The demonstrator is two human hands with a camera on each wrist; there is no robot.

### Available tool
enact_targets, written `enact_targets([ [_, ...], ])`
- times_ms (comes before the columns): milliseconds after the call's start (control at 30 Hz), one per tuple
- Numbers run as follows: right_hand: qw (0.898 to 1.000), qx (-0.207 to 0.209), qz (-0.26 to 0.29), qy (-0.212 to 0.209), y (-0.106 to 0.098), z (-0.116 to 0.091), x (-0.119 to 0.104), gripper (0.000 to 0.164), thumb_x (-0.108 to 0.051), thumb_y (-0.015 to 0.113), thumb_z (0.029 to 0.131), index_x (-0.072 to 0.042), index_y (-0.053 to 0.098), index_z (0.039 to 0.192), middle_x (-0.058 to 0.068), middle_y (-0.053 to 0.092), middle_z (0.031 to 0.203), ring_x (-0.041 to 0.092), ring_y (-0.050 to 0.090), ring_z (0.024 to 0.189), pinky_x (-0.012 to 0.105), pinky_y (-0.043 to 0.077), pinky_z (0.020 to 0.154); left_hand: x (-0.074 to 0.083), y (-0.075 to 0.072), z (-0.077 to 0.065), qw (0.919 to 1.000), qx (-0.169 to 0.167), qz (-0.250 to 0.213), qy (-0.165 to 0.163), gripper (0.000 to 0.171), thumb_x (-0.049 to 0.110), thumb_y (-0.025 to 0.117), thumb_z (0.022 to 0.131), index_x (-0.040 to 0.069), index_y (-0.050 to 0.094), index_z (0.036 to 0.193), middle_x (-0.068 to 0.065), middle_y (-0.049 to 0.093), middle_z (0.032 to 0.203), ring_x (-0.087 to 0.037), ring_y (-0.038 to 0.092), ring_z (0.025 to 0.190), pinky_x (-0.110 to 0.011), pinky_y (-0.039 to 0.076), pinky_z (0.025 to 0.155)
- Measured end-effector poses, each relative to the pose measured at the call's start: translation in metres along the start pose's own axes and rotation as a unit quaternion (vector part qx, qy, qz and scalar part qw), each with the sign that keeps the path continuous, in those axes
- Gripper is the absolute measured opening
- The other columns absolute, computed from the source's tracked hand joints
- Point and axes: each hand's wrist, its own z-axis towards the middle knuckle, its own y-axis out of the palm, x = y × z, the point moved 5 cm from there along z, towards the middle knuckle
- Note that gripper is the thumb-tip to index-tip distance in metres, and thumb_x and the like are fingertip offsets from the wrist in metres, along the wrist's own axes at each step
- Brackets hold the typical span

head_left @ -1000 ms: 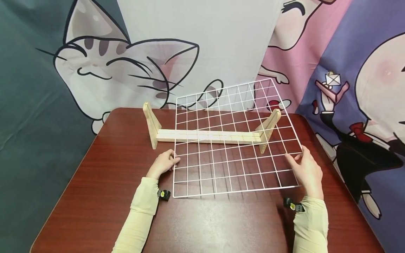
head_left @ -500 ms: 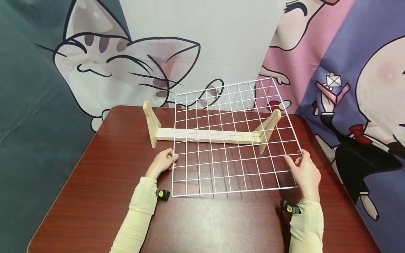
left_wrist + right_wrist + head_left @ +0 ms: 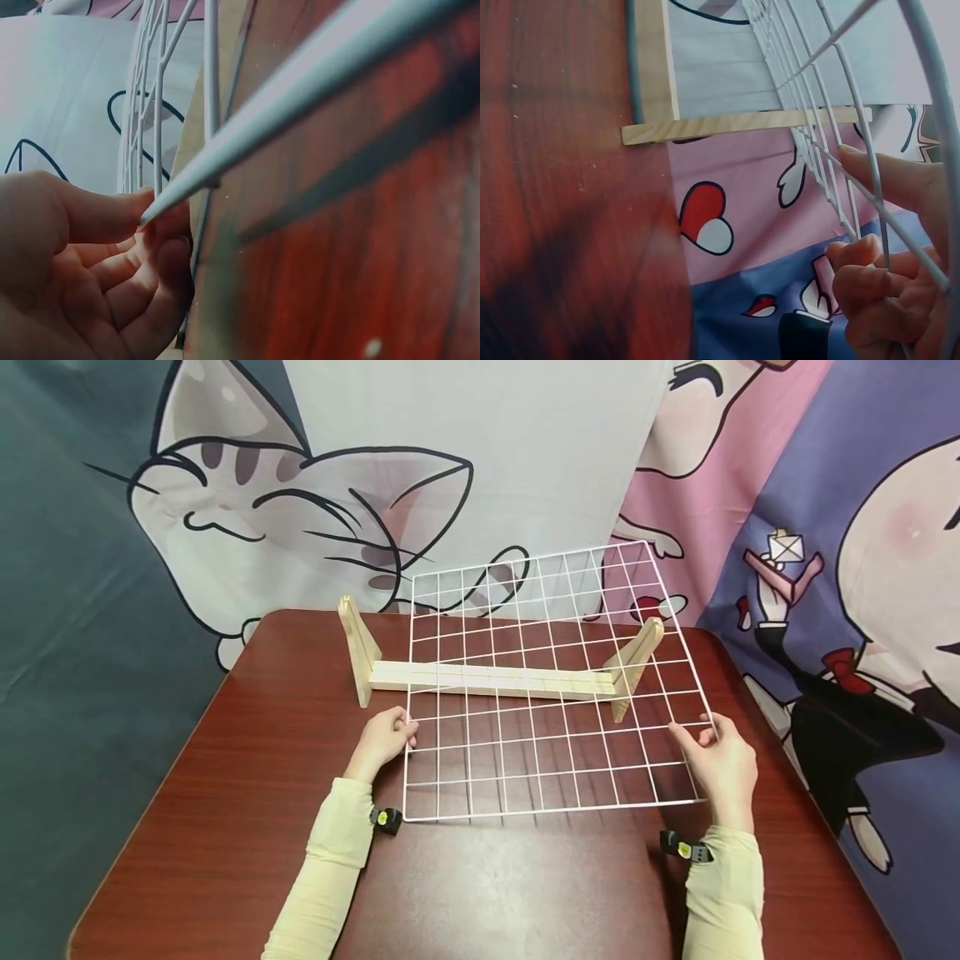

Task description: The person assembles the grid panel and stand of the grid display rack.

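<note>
A white wire grid panel (image 3: 530, 709) is held between two hands, its far edge raised higher than the near one. At its left side wire my left hand (image 3: 382, 741) pinches the rod between thumb and fingers, close up in the left wrist view (image 3: 97, 255). My right hand (image 3: 722, 764) grips the right side wire; in the right wrist view its thumb (image 3: 892, 176) lies along the wires and the other fingers curl at them. Behind and under the grid stands a pale wooden stand (image 3: 487, 679), two upright end pieces joined by a crossbar, partly seen through the mesh.
The dark red-brown table (image 3: 187, 793) carries the stand toward its back edge. A printed cloth backdrop (image 3: 540, 452) with cartoon cats hangs right behind and along the right side. Each wrist wears a small black camera (image 3: 386, 820).
Both hands have shifted the grid slightly to the left, and it stays tilted over the stand. The grips look the same; the stand has not moved on the table.
</note>
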Motion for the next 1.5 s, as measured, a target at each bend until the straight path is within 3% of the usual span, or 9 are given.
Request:
enact_targets([
  [233,0.997,0.057,0.052,-0.011,-0.007,0.001,-0.003,0.05,-0.041,0.076,0.079,-0.008,0.064,0.115,-0.021,0.043,0.064,-0.011,0.036,0.054,0.028,0.032,0.061,0.003,-0.007,0.0,0.9982,0.029,-0.052,0.008,0.015,0.016,0.057,0.096,0.005,0.055,0.085,-0.011,0.069,0.069,-0.006,0.056,0.055,-0.022,0.039,0.067],
  [433,0.994,0.074,0.083,-0.014,-0.01,0.0,-0.005,0.051,-0.039,0.077,0.079,-0.008,0.064,0.117,-0.025,0.041,0.065,-0.018,0.034,0.052,0.026,0.031,0.061,0.006,-0.01,-0.002,0.9919,0.031,-0.122,0.019,0.017,0.016,0.052,0.1,-0.001,0.054,0.098,-0.022,0.068,0.075,-0.013,0.065,0.056,-0.022,0.048,0.062],
  [567,0.99,0.086,0.109,-0.005,-0.011,-0.001,-0.004,0.05,-0.039,0.078,0.078,-0.01,0.064,0.116,-0.026,0.041,0.064,-0.017,0.036,0.053,0.024,0.03,0.062,0.006,-0.006,-0.003,0.9767,0.01,-0.213,0.022,0.023,0.014,0.045,0.102,-0.008,0.048,0.108,-0.027,0.063,0.075,-0.014,0.064,0.054,-0.03,0.057,0.052],
  [767,0.981,0.114,0.157,-0.003,-0.014,-0.003,-0.001,0.048,-0.033,0.081,0.077,-0.008,0.064,0.114,-0.024,0.044,0.065,-0.017,0.038,0.054,0.015,0.029,0.063,0.011,-0.001,-0.003,0.949,-0.021,-0.314,0.022,0.027,0.015,0.038,0.105,-0.01,0.038,0.118,-0.011,0.055,0.069,-0.011,0.058,0.047,-0.03,0.054,0.044],
  [1100,0.968,0.141,0.206,-0.021,-0.009,-0.004,0.004,0.047,-0.024,0.083,0.075,-0.003,0.064,0.113,-0.017,0.048,0.065,-0.017,0.038,0.053,0.012,0.03,0.063,0.013,-0.006,0.001,0.9275,-0.037,-0.37,0.043,0.016,0.016,0.036,0.106,0.003,0.041,0.112,0.0,0.04,0.06,-0.009,0.041,0.043,-0.022,0.04,0.042],
  [1167,0.964,0.147,0.218,-0.027,-0.007,-0.004,0.005,0.046,-0.022,0.083,0.075,-0.003,0.064,0.112,-0.016,0.048,0.065,-0.015,0.038,0.053,0.01,0.031,0.061,0.013,-0.008,0.001,0.923,-0.036,-0.38,0.051,0.019,0.016,0.036,0.106,0.0,0.039,0.115,0.0,0.037,0.059,-0.009,0.038,0.044,-0.023,0.039,0.042],
  [1367,0.956,0.147,0.253,-0.025,-0.003,-0.001,0.002,0.047,-0.02,0.084,0.074,-0.004,0.065,0.113,-0.016,0.05,0.066,-0.01,0.041,0.055,0.007,0.033,0.055,0.019,-0.018,0.001,0.9182,-0.02,-0.39,0.069,0.013,0.017,0.037,0.105,0.006,0.043,0.11,-0.001,0.035,0.059,-0.01,0.037,0.044,-0.023,0.037,0.041],
  [1433,0.954,0.143,0.262,-0.022,-0.002,0.0,0.0,0.044,-0.02,0.084,0.074,-0.008,0.065,0.111,-0.017,0.05,0.066,-0.01,0.042,0.055,0.006,0.034,0.055,0.021,-0.023,0.002,0.9175,-0.013,-0.39,0.075,0.007,0.016,0.038,0.105,0.012,0.044,0.106,-0.001,0.035,0.059,-0.01,0.037,0.044,-0.023,0.037,0.041],
  [1500,0.952,0.139,0.27,-0.021,-0.001,0.001,-0.001,0.04,-0.021,0.084,0.074,-0.014,0.065,0.109,-0.018,0.05,0.066,-0.011,0.042,0.055,0.007,0.034,0.055,0.022,-0.026,0.002,0.9178,-0.005,-0.389,0.078,0.008,0.017,0.039,0.105,0.011,0.044,0.107,-0.001,0.035,0.059,-0.009,0.037,0.043,-0.023,0.037,0.04],
])
